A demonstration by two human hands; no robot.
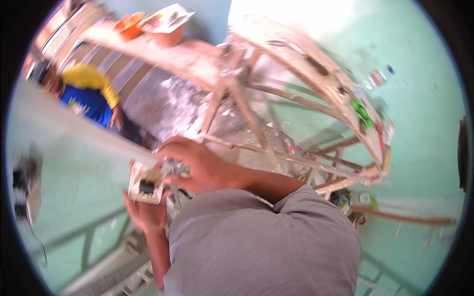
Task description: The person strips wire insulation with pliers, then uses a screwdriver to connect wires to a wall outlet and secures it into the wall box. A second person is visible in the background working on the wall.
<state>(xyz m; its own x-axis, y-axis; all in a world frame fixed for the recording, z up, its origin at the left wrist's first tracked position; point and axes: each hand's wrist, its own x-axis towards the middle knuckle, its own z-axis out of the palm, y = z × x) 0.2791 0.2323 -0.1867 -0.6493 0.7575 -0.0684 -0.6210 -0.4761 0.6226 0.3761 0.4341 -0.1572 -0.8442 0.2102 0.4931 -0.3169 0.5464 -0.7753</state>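
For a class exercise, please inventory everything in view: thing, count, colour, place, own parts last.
Square box: 1, off-white with dark middle, left of centre
Containers: 2, orange, upper left
Sheet: 1, whitish, on one container
Plank: 1, brown, under containers
Co-worker: 1, blue-and-yellow top, upper left
Wooden frame: 1, brown, centre to right
Bottle: 1, clear, blue-capped, right
Blurred item: 1, green, right
Pole: 1, brown, lower right
Unclear object: 1, black, far left
Walls: at least 2, pale green, left and right
Shirt: 1, grey, lower centre
Left hand: 1, bare, holding box
Right hand: 1, bare, beside box
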